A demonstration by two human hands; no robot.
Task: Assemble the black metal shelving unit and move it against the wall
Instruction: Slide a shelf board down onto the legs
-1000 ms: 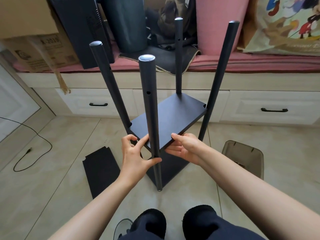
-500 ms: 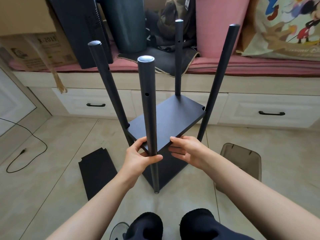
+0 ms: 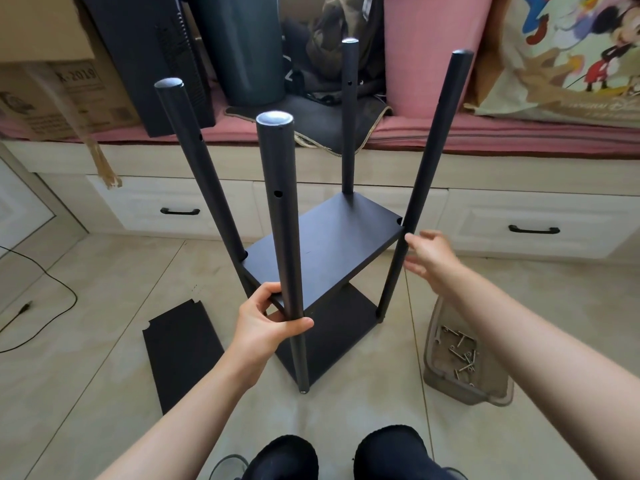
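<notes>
Leftmost, a spare black panel [image 3: 181, 351] lies flat on the floor tiles [image 3: 104, 271]. Beside it my left hand [image 3: 265, 323] curls round the nearest pole [image 3: 282, 237] of the shelving unit [image 3: 325, 258], fingers and thumb gripping at the corner of its upper shelf [image 3: 329, 244]. My right hand [image 3: 429, 254] reaches toward the right pole [image 3: 429, 168], fingers loose and spread, just beside it, holding nothing. Further right, a clear tub [image 3: 464, 362] of screws [image 3: 459, 355] sits on the floor.

Beige floor tiles [image 3: 104, 341] ran to a white drawer bench [image 3: 519, 216] topped by a pink cushion [image 3: 485, 136], lit by daylight.
</notes>
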